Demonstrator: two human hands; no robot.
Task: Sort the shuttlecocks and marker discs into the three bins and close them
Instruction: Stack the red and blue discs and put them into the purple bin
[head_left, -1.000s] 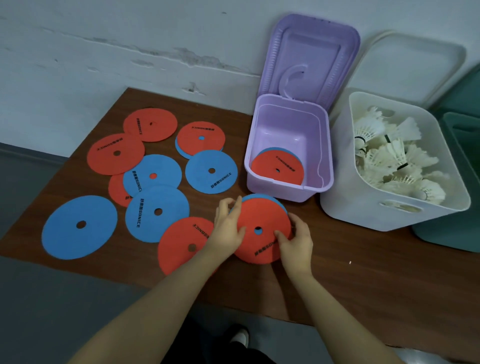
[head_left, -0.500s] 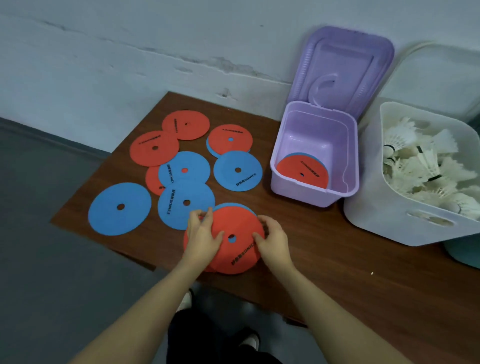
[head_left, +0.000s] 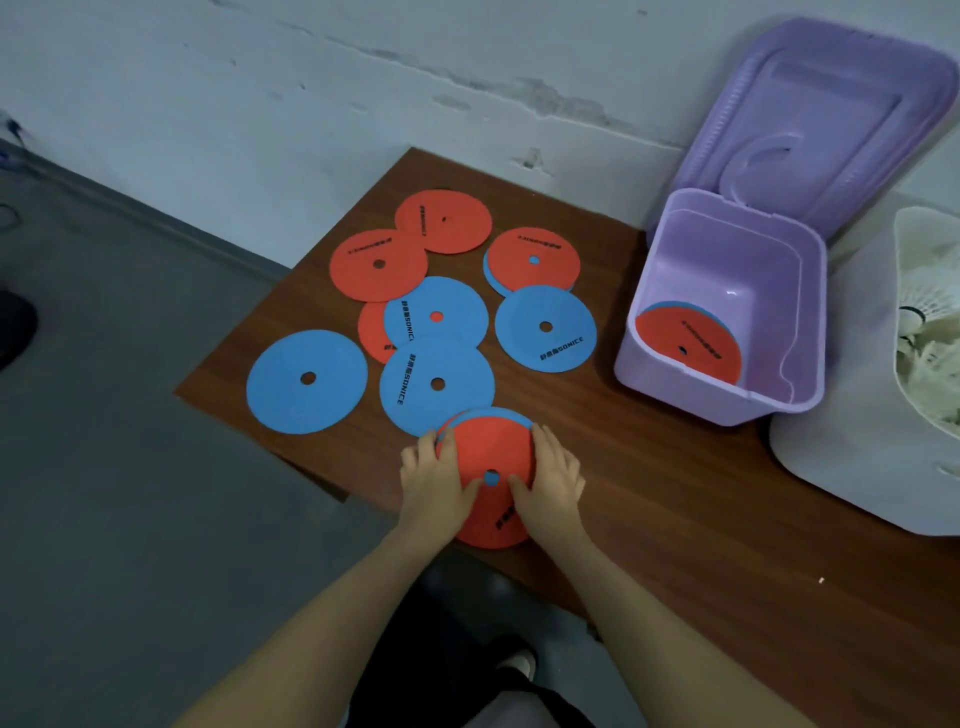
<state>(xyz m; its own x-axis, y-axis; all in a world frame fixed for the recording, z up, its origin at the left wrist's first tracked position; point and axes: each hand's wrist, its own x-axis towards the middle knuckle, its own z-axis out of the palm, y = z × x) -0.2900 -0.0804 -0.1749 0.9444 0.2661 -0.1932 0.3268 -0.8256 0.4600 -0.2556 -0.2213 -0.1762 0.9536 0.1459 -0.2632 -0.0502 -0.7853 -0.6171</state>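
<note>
I hold a small stack of discs between both hands at the near edge of the table: my left hand curls round its left rim, my right hand round its right rim, thumbs resting on the red top disc beside its centre hole. A second ago a loose red disc lay just left of this pile; half a second ago I was drawing the pile over it, and now it is out of sight, most likely gathered underneath, with a blue rim showing at the far edge. I judge the stack squared up and ready to carry right.

The purple bin stands open, its lid tipped back against the wall, a red disc over a blue one leaning in its near-left corner. The white bin beside it holds shuttlecocks. The third bin is out of view. Nine loose discs, red and blue, lie on the table beyond my hands, unsorted.
</note>
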